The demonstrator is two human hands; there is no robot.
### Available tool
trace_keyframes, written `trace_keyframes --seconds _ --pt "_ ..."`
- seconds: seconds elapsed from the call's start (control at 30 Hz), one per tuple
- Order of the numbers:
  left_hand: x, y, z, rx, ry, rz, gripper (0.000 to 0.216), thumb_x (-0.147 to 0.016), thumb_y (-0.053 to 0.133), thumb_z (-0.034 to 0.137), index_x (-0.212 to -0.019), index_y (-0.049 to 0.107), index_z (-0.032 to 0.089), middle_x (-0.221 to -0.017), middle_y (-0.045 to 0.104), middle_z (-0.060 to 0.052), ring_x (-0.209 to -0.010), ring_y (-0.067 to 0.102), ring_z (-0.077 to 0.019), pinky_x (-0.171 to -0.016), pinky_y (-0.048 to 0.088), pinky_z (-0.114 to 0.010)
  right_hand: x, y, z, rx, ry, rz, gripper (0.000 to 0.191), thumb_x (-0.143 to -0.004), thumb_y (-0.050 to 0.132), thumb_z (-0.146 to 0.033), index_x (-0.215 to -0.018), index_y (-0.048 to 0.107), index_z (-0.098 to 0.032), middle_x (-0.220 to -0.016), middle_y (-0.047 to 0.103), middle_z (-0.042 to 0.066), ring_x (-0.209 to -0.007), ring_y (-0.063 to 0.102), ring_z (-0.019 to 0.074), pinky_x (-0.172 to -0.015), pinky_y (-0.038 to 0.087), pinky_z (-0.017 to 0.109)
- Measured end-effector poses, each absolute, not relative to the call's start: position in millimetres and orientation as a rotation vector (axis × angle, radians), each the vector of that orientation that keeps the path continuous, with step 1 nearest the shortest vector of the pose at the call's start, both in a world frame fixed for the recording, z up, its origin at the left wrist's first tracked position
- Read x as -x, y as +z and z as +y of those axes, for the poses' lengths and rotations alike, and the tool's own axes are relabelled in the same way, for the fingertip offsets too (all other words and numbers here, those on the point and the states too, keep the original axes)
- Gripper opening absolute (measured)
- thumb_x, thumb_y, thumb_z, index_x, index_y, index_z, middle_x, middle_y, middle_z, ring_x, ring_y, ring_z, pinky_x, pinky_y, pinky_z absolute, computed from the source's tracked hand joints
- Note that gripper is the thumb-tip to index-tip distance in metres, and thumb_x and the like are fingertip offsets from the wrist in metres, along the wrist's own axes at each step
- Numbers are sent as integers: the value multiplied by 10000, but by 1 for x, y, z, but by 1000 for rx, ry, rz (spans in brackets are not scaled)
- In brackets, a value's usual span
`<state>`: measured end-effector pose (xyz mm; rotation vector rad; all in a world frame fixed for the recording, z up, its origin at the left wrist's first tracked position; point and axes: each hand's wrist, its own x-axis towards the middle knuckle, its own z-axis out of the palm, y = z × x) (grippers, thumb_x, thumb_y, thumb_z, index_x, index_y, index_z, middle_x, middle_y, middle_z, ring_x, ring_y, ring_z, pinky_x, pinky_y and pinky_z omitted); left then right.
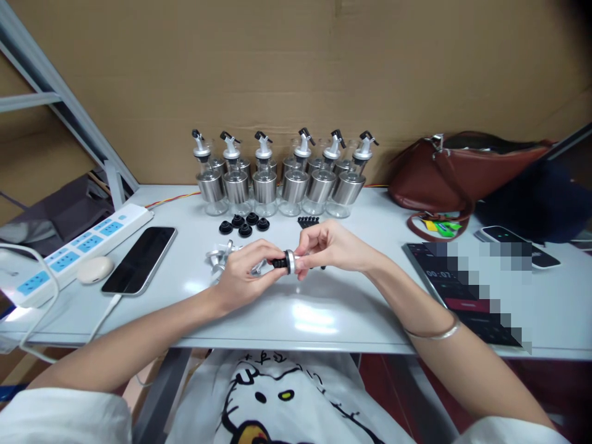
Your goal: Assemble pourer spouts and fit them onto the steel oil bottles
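Note:
Between my two hands, just above the table, is a pourer spout (290, 263) with a silver collar and a black ribbed stopper, lying sideways. My left hand (247, 268) pinches the black stopper end. At the silver end, the fingers of my right hand (321, 250) are closed on it, partly hiding it. Several silver spout parts (215, 258) lie beside and behind my left hand. Beyond them sit several black rubber stoppers (245, 228). A row of small black pieces (308, 221) lies behind my right hand, which covers part of it.
Glass and steel oil bottles (265, 185) stand in rows at the back; the front ones carry pourers. Left are a power strip (87, 246), a phone (140, 260) and a round beige case (95, 269). Right are a brown bag (453, 172), a tablet (456, 290) and another phone (536, 253).

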<state>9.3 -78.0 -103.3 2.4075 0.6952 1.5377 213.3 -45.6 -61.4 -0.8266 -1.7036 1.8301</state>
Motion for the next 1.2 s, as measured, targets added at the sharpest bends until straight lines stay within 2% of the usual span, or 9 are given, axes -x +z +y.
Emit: trace_keyframes --seconds 0.37,0.43,0.53,0.63,0.7,0.77,0.9,1.1,1.2 --pt "-9 -100 -75 -2423 1518 726 113 -838 641 157 -951 629 157 -830 648 -35 -734 618 -110 -636 526 -232 -213 -63 -45 815 1735 -1801 267 -695 776 -355 -743 622 -142 -677 704 25 -638 681 146 -645 521 275" --pt "-8 -98 -75 -2425 1527 740 142 -832 645 159 -973 626 157 -844 637 -36 -753 609 -115 -660 526 -243 -215 -63 -42 786 1633 -1904 246 -737 736 -362 -797 628 -149 -755 686 29 -695 654 140 -674 504 283" --pt "-6 -95 -74 -2446 1471 668 196 -849 600 168 -1041 625 138 -902 625 -63 -799 601 -131 -700 529 -267 -221 -65 -36 786 1262 -2106 203 -776 696 -344 -866 667 -165 -863 600 29 -780 568 132 -695 457 272" --pt "-4 -97 -73 -2393 1422 695 243 -881 519 120 -1094 632 147 -903 628 -61 -804 602 -124 -704 525 -260 -225 -66 -32 845 990 -2194 228 -837 622 -377 -926 682 -176 -773 516 2 -695 478 115 -631 400 254" --pt "-5 -99 -72 -2343 1409 786 238 -887 519 103 -1074 650 167 -852 632 -38 -760 601 -108 -682 518 -243 -224 -64 -35 933 935 -2206 263 -875 565 -393 -949 670 -164 -666 486 -23 -587 421 98 -559 354 241" --pt "-6 -100 -72 -2320 1368 861 203 -882 550 123 -1042 665 172 -830 639 -30 -732 603 -105 -657 515 -234 -221 -62 -39 1015 948 -2183 282 -895 528 -394 -964 654 -151 -602 501 -33 -527 435 91 -524 346 235" --pt "-7 -99 -72 -2285 1290 941 157 -872 582 149 -998 674 168 -854 659 -35 -743 619 -112 -628 516 -224 -213 -59 -48 972 1159 -2175 303 -886 527 -410 -980 637 -144 -681 646 21 -601 598 119 -592 448 241" --pt "-8 -100 -70 -2341 1191 970 135 -885 535 127 -955 646 158 -869 656 -37 -740 617 -112 -636 515 -234 -214 -59 -47 1041 934 -2349 203 -840 562 -292 -946 648 -142 -648 601 -2 -582 523 108 -593 424 241" --pt "-8 -103 -69 -2393 1163 933 161 -894 503 111 -994 620 158 -897 650 -44 -785 617 -122 -680 518 -254 -216 -62 -46 1026 814 -2510 289 -756 629 -190 -1042 636 -143 -884 606 50 -711 547 130 -689 451 270"
